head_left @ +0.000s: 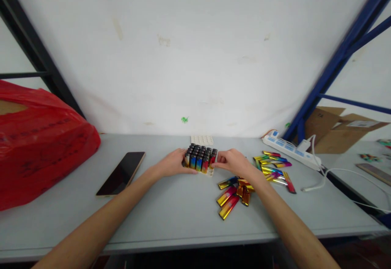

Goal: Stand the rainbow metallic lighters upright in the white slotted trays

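Upright lighters [199, 161] with black tops and shiny gradient bodies stand packed in rows in a white tray [210, 171], whose edge shows at the front right. My left hand [176, 163] grips the left side of this block, its thumb along the front. At the right end, my right hand [231, 161] has its fingers closed around a red lighter [213, 158] at the edge of the rows; the fingertips are partly hidden. Beneath and beside my right forearm lie loose shiny lighter-shaped pieces [227, 195], with another pile [271, 167] farther right.
A white perforated tray [202, 140] lies behind the block by the wall. A dark phone or tablet [122, 174] is left, near a red plastic bag [45, 143]. At right are a power strip [291, 151], a white cable [314, 185] and a cardboard box [342, 132].
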Action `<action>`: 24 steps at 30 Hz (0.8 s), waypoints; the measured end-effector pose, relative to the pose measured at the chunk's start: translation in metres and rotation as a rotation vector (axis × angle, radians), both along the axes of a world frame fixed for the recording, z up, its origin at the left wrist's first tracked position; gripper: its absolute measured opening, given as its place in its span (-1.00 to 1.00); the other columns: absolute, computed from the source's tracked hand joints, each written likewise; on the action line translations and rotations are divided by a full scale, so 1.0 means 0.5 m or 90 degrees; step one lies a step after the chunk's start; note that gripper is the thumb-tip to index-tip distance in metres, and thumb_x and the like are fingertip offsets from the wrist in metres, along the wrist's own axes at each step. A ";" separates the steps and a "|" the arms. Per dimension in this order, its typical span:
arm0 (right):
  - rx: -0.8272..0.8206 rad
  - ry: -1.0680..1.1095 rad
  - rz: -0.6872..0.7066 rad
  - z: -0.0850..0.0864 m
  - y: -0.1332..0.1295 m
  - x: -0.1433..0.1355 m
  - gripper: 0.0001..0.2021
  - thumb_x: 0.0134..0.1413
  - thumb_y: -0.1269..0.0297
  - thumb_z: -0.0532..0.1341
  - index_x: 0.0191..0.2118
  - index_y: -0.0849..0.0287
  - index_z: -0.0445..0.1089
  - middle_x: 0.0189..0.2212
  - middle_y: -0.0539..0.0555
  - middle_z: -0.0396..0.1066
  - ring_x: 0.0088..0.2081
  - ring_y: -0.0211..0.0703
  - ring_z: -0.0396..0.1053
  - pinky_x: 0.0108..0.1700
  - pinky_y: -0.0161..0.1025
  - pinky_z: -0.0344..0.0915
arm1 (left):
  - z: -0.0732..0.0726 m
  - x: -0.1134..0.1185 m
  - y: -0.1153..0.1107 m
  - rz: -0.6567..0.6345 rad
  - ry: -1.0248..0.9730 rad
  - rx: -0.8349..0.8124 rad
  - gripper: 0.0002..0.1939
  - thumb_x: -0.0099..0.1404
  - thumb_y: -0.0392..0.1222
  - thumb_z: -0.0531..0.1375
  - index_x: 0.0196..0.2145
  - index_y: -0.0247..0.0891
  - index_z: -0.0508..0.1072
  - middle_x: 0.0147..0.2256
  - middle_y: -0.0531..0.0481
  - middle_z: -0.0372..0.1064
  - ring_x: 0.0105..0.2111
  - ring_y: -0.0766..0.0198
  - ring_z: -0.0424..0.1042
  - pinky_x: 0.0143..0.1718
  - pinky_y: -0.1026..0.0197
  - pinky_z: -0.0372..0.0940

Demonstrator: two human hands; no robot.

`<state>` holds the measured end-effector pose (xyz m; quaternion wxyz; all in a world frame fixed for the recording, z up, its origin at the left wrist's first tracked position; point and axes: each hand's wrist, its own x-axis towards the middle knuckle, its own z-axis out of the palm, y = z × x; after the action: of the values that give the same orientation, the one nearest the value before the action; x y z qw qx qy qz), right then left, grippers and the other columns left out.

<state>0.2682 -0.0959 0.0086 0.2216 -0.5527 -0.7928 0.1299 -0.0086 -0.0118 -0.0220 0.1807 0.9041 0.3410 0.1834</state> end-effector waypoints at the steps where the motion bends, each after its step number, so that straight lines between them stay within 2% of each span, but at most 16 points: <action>1: -0.018 0.005 0.009 -0.001 0.000 0.003 -0.66 0.16 -0.03 0.35 -0.41 0.16 0.49 -0.50 0.04 0.52 -0.48 -0.19 0.36 -0.42 -0.28 0.15 | 0.000 0.000 0.000 -0.004 -0.001 0.000 -0.24 0.02 0.38 0.38 0.03 -0.18 0.50 -0.03 -0.11 0.54 -0.05 -0.06 0.50 0.01 0.07 0.37; 3: -0.095 0.034 0.075 0.002 -0.003 0.014 -0.66 0.16 -0.05 0.33 -0.38 0.16 0.54 -0.48 0.03 0.53 -0.47 -0.19 0.39 -0.41 -0.29 0.20 | 0.000 0.000 0.000 -0.002 -0.002 0.000 -0.24 0.01 0.38 0.37 0.02 -0.19 0.51 -0.03 -0.12 0.54 -0.05 -0.07 0.50 0.02 0.06 0.36; 6: -0.205 0.046 0.160 0.011 -0.014 0.044 -0.67 0.06 -0.05 0.39 -0.25 0.13 0.60 -0.38 0.03 0.57 -0.35 -0.12 0.46 -0.32 -0.26 0.30 | 0.002 0.001 -0.001 0.012 0.008 -0.003 -0.24 0.00 0.40 0.37 0.00 -0.19 0.53 -0.06 -0.12 0.55 -0.07 -0.07 0.50 -0.02 0.08 0.37; 9: -0.223 0.014 0.144 0.016 -0.020 0.074 -0.67 -0.05 0.01 0.45 -0.20 0.10 0.62 -0.27 0.06 0.58 -0.24 -0.04 0.48 -0.22 -0.22 0.34 | 0.001 0.001 -0.001 0.010 0.010 0.000 -0.24 0.00 0.41 0.36 -0.02 -0.19 0.53 -0.08 -0.11 0.56 -0.07 -0.08 0.51 -0.04 0.09 0.38; 12: -0.254 -0.027 0.119 0.011 -0.017 0.085 -0.75 -0.01 0.08 0.43 -0.24 0.10 0.62 -0.29 0.07 0.57 -0.25 -0.03 0.47 -0.23 -0.23 0.33 | -0.001 0.001 0.001 0.002 0.004 0.005 -0.24 0.00 0.42 0.36 -0.01 -0.19 0.53 -0.06 -0.11 0.55 -0.06 -0.08 0.51 0.00 0.09 0.37; 15: -0.220 -0.058 0.108 0.003 -0.010 0.079 -0.78 0.09 0.09 0.37 -0.26 0.13 0.62 -0.28 0.10 0.56 -0.23 -0.02 0.46 -0.20 -0.20 0.32 | -0.003 0.000 0.002 0.009 0.006 0.001 -0.22 -0.01 0.42 0.37 0.00 -0.19 0.53 -0.06 -0.12 0.55 -0.05 -0.07 0.50 0.00 0.08 0.36; 19: -0.154 -0.057 0.098 -0.001 -0.003 0.071 -0.71 0.23 0.05 0.27 -0.22 0.17 0.60 -0.26 0.16 0.54 -0.21 0.01 0.44 -0.10 -0.12 0.32 | -0.004 0.000 0.003 0.017 0.021 0.007 -0.22 -0.01 0.45 0.35 -0.03 -0.20 0.53 -0.09 -0.13 0.55 -0.09 -0.07 0.50 -0.03 0.07 0.37; 21: -0.146 -0.056 0.103 0.001 -0.004 0.073 -0.70 0.22 0.04 0.28 -0.17 0.17 0.58 -0.22 0.16 0.53 -0.18 0.02 0.44 -0.07 -0.10 0.32 | -0.004 0.000 0.003 0.020 0.027 0.009 -0.19 -0.01 0.47 0.34 -0.01 -0.21 0.51 -0.07 -0.15 0.54 -0.08 -0.08 0.50 -0.04 0.06 0.37; 24: -0.150 -0.080 0.110 0.004 -0.007 0.077 -0.74 0.12 0.14 0.37 -0.14 0.17 0.57 -0.17 0.16 0.51 -0.13 0.04 0.43 -0.04 -0.10 0.31 | -0.004 0.001 0.004 0.006 0.027 0.004 -0.20 0.02 0.45 0.34 0.01 -0.22 0.50 -0.05 -0.16 0.53 -0.06 -0.08 0.49 -0.01 0.04 0.36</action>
<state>0.3067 -0.0996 0.0105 0.0930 -0.5119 -0.8288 0.2058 -0.0084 -0.0097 -0.0241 0.1697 0.9067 0.3487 0.1659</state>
